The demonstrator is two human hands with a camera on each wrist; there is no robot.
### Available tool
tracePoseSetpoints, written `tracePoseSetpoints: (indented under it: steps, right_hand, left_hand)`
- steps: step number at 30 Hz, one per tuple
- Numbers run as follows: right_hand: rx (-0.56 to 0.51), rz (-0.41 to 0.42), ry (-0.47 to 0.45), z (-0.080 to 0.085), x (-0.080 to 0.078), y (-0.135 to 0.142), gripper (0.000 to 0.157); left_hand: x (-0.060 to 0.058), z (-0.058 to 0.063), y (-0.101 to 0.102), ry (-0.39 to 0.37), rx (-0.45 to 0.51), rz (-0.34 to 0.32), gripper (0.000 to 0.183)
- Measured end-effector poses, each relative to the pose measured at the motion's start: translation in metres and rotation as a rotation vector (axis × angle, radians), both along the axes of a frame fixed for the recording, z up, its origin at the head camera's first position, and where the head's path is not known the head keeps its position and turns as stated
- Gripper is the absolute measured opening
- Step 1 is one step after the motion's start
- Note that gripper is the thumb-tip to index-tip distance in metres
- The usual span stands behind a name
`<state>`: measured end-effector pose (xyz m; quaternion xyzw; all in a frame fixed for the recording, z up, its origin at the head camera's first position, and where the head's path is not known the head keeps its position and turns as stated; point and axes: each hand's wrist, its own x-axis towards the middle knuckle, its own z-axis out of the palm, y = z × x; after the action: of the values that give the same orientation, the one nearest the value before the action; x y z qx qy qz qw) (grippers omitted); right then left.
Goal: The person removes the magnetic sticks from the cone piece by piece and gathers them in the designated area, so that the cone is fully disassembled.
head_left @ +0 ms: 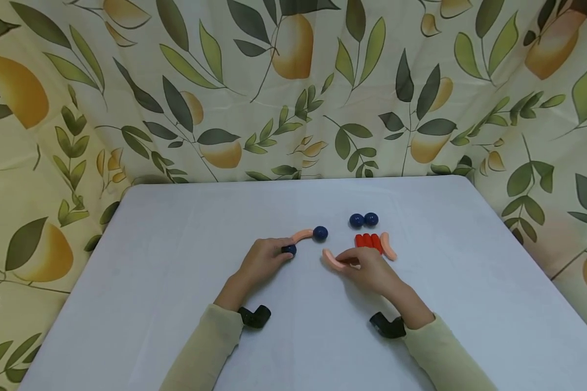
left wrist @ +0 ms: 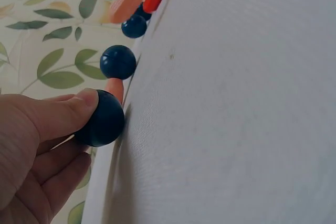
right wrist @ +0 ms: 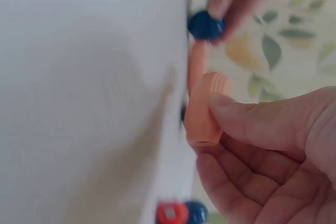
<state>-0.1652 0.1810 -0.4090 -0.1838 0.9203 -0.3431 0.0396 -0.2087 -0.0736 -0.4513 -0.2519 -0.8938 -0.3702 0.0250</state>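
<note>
My left hand (head_left: 263, 262) pinches a dark blue ball (head_left: 290, 250) between thumb and fingers, low over the table. A curved peach rod (head_left: 302, 235) reaches from beside that ball to a second blue ball (head_left: 320, 233). In the left wrist view, the pinched ball (left wrist: 103, 120) partly hides this rod (left wrist: 115, 88). My right hand (head_left: 372, 270) holds another curved peach rod (head_left: 330, 259), its near end between thumb and fingers and its far end tilted toward the left hand. Close up, the right wrist view shows this rod (right wrist: 202, 116) with ridges near one end.
Beyond the right hand lie several short red rods (head_left: 367, 240) side by side, with a curved peach rod (head_left: 388, 246) to their right. Two blue balls (head_left: 364, 219) sit together behind them. The white table (head_left: 186, 217) ends at the back against a leaf-and-fruit patterned cloth (head_left: 293, 125).
</note>
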Motion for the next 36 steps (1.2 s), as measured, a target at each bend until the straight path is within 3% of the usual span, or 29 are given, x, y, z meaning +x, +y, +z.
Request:
tracePoseSetpoints:
  steps: [11,20,36]
  right_hand:
    - [0.031,-0.137,0.038,0.017,-0.009,0.040,0.019]
    - [0.021,-0.259,-0.103,0.021,-0.014,0.067,0.029]
    - [0.068,-0.412,-0.244,0.016,-0.021,0.106,0.034]
  left_hand:
    - [0.003,0.000,0.001,-0.014,-0.019,0.000,0.036]
    - [0.005,0.003,0.000,-0.066,-0.004,0.019,0.039]
    - [0.003,0.003,0.001,-0.047,-0.008,0.018,0.041]
